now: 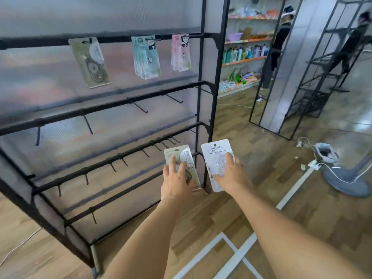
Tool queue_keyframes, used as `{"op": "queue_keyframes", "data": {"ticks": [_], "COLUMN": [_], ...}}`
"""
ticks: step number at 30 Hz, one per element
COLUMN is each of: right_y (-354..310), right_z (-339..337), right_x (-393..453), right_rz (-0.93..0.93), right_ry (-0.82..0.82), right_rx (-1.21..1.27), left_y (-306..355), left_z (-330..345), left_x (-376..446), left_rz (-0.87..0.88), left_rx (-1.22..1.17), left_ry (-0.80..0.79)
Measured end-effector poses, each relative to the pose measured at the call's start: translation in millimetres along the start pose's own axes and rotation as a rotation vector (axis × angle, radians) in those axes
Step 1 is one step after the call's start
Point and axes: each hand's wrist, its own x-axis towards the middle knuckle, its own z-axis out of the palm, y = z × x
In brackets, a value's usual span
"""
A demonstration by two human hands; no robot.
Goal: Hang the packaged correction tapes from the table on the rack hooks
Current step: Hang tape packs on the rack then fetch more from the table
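The left hand (177,181) covers the lower middle of the olive packet (182,158), and the right hand (229,174) hides much of the white packet (216,156). Print on the hanging packets (146,57) is too blurred to read. The rack (112,109) runs past the left edge.

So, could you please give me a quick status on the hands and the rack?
Left hand holds beige pack; right hand holds white pack. Three hooks loaded on top bar. Nothing blocking lower hooks.
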Motion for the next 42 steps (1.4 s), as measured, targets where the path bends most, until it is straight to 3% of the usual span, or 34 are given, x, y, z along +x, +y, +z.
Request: {"op": "queue_keyframes", "data": {"ticks": [20,34,42], "right_y": [-6,-72,-117], "right_z": [-61,-79,-75], "right_x": [265,345,354], "right_rz": [-0.362,-0.557,-0.605], "right_ry": [0.112,0.167,0.169], "right_rx": [0.035,0.111,0.126], "left_y": [102,83,60], "left_z": [0,-47,-66], "left_x": [203,286,301], "left_rz": [-0.164,-0.223,-0.248], "left_rx": [0.073,0.127,0.173], "left_ry": [0.287,0.457,0.465]}}
